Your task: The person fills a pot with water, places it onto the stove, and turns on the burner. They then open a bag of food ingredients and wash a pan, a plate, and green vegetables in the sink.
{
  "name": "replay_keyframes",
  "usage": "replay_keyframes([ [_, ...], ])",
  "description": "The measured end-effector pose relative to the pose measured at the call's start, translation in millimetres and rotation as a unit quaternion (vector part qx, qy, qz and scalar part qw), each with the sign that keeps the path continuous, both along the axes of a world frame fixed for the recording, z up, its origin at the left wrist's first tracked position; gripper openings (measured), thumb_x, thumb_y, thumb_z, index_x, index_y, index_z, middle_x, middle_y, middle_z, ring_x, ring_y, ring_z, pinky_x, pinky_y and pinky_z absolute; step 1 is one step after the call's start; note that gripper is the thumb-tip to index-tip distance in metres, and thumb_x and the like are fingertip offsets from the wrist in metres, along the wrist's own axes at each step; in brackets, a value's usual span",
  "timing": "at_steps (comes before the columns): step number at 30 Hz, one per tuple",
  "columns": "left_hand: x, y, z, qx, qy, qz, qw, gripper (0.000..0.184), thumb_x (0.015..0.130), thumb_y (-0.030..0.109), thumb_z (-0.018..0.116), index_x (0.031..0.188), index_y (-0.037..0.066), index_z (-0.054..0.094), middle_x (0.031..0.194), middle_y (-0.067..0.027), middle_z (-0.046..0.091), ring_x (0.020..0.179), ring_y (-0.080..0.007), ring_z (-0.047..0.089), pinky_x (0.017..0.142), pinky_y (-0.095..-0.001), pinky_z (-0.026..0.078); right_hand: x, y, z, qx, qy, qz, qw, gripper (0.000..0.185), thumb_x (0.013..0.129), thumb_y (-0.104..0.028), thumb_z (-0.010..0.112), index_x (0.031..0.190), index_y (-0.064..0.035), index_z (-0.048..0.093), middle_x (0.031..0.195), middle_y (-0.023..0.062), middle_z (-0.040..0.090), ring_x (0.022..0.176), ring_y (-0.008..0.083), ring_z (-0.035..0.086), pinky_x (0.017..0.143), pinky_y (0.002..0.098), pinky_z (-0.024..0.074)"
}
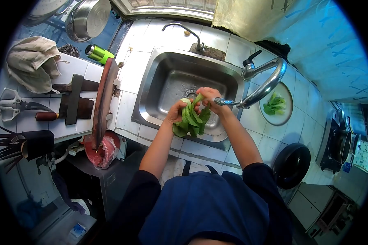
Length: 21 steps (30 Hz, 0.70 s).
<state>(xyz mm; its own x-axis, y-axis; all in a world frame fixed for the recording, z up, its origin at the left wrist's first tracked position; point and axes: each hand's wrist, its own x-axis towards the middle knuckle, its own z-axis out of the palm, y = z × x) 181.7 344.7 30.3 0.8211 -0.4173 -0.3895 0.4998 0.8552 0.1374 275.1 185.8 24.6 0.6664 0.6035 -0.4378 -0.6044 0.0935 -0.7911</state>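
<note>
Over the steel sink (151, 87) I hold a bunch of leafy greens (189, 122), its leaves hanging down toward my body. My left hand (177, 112) is closed round the pale stem end. With its fingers pinched on a green stalk at the top of the bunch, my right hand (210, 97) sits just beside the left, under the faucet spout (225, 102). No stream of water can be made out. On the counter to the right, a white plate (287, 116) bears more greens (275, 105).
A black pan (291, 165) lies right of my right arm. A second, thin tap (180, 25) rises behind the sink. Left stand a cutting board (102, 102) on edge, a green bottle (99, 54), a cleaver (75, 109), scissors (22, 105) and a cloth (33, 61).
</note>
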Motion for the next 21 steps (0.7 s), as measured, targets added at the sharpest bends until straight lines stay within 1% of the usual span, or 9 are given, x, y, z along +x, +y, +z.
replay_keyframes([
  [2, -2, -2, 8, 0.019, 0.024, 0.008, 1.000, 0.040, 0.065, 0.014, 0.059, 0.103, 0.000, 0.053, 0.107, -0.0191, 0.053, 0.099, -0.0318, 0.054, 0.095, -0.0428, 0.039, 2, -3, 6, -0.066, -0.017, 0.004, 0.998, 0.032, 0.088, -0.029, 0.049, 0.092, 0.0009, 0.058, 0.063, 0.0011, 0.053, 0.046, 0.0052, 0.039, 0.043, 0.0191, 0.0307],
  [4, -2, 1, 13, 0.018, -0.040, -0.047, 0.998, 0.042, 0.065, 0.013, 0.059, 0.104, 0.000, 0.053, 0.117, -0.0217, 0.048, 0.112, -0.0336, 0.046, 0.099, -0.0444, 0.034, 4, -6, 11, -0.133, -0.035, 0.009, 0.990, 0.032, 0.087, -0.029, 0.050, 0.087, 0.0015, 0.058, 0.065, 0.0021, 0.054, 0.046, 0.0054, 0.039, 0.043, 0.0182, 0.0293],
  [5, -1, 3, 17, 0.050, -0.069, -0.063, 0.994, 0.053, 0.063, 0.013, 0.060, 0.113, -0.001, 0.049, 0.120, -0.0208, 0.045, 0.115, -0.0320, 0.043, 0.099, -0.0443, 0.034, 5, -7, 7, -0.136, -0.036, 0.019, 0.990, 0.031, 0.087, -0.028, 0.050, 0.086, 0.0021, 0.058, 0.067, 0.0019, 0.055, 0.046, 0.0054, 0.039, 0.042, 0.0180, 0.0292],
  [7, 3, 3, 24, 0.092, -0.086, -0.086, 0.988, 0.059, 0.063, 0.014, 0.061, 0.117, -0.003, 0.046, 0.121, -0.0202, 0.045, 0.115, -0.0310, 0.043, 0.099, -0.0438, 0.034, 5, -7, -1, -0.138, -0.037, 0.029, 0.989, 0.031, 0.087, -0.027, 0.050, 0.086, 0.0027, 0.059, 0.068, 0.0017, 0.055, 0.046, 0.0054, 0.040, 0.042, 0.0177, 0.0291],
  [10, 10, 4, 27, 0.136, -0.112, -0.110, 0.978, 0.069, 0.062, 0.016, 0.061, 0.123, -0.005, 0.039, 0.123, -0.0192, 0.043, 0.115, -0.0289, 0.043, 0.098, -0.0424, 0.036, 5, -5, 3, -0.033, 0.024, -0.001, 0.999, 0.026, 0.086, -0.021, 0.052, 0.089, 0.0037, 0.060, 0.068, 0.0007, 0.055, 0.047, 0.0055, 0.041, 0.043, 0.0173, 0.0311],
  [12, 11, 6, 29, 0.138, -0.119, -0.114, 0.977, 0.072, 0.062, 0.016, 0.062, 0.125, -0.006, 0.036, 0.124, -0.0187, 0.043, 0.115, -0.0279, 0.043, 0.097, -0.0415, 0.037, 5, -6, 18, 0.006, -0.061, 0.014, 0.998, 0.022, 0.080, -0.019, 0.052, 0.083, 0.0004, 0.063, 0.062, -0.0003, 0.053, 0.048, 0.0058, 0.041, 0.045, 0.0199, 0.0321],
  [16, 9, 7, 29, 0.174, -0.111, -0.120, 0.971, 0.068, 0.063, 0.014, 0.060, 0.124, -0.006, 0.038, 0.121, -0.0179, 0.044, 0.113, -0.0263, 0.045, 0.094, -0.0387, 0.041, 3, -10, 21, 0.003, -0.071, 0.050, 0.996, 0.022, 0.074, -0.018, 0.057, 0.085, -0.0005, 0.062, 0.065, 0.0011, 0.055, 0.051, 0.0058, 0.045, 0.046, 0.0198, 0.0340],
  [18, 9, 9, 27, 0.196, -0.111, -0.123, 0.966, 0.066, 0.064, 0.013, 0.060, 0.123, -0.006, 0.039, 0.120, -0.0174, 0.045, 0.112, -0.0255, 0.046, 0.092, -0.0379, 0.042, 2, -10, 37, -0.138, -0.143, 0.048, 0.979, 0.026, 0.071, -0.021, 0.059, 0.086, -0.0008, 0.062, 0.069, 0.0031, 0.059, 0.056, 0.0063, 0.050, 0.047, 0.0196, 0.0368],
  [21, 11, 14, 25, 0.289, -0.124, -0.185, 0.931, 0.062, 0.063, 0.010, 0.058, 0.121, -0.005, 0.042, 0.112, -0.0145, 0.051, 0.103, -0.0213, 0.051, 0.088, -0.0340, 0.044, 8, -14, 31, -0.169, -0.200, 0.099, 0.960, 0.029, 0.072, -0.020, 0.060, 0.093, -0.0003, 0.062, 0.072, 0.0032, 0.059, 0.057, 0.0076, 0.052, 0.048, 0.0189, 0.0392],
])
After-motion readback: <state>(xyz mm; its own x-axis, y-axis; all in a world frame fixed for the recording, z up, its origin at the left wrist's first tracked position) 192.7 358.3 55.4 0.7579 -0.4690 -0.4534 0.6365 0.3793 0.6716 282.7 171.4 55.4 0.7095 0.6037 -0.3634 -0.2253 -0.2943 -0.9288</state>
